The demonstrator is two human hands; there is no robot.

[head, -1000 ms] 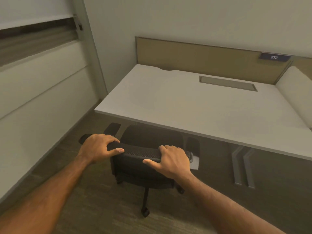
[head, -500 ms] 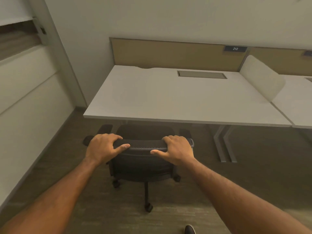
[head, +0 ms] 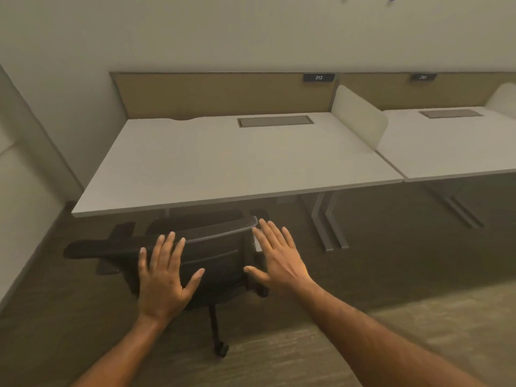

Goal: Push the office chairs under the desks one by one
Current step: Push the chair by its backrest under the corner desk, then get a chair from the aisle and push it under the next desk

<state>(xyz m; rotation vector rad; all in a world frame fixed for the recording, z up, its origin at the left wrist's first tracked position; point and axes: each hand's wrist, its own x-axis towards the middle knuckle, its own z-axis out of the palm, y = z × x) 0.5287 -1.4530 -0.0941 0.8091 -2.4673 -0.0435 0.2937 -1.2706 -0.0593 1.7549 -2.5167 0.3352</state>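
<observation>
Jutting past the desk (head: 223,174) edge: chair backrest (head: 217,252), carpet (head: 391,275) stretching rightward.

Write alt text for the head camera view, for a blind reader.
A person's open left hand and right hand, fingers spread, are at the back of a black chair that sits partly under a white desk with a 212 plate. A second desk adjoins on the right, past a low divider.
</observation>
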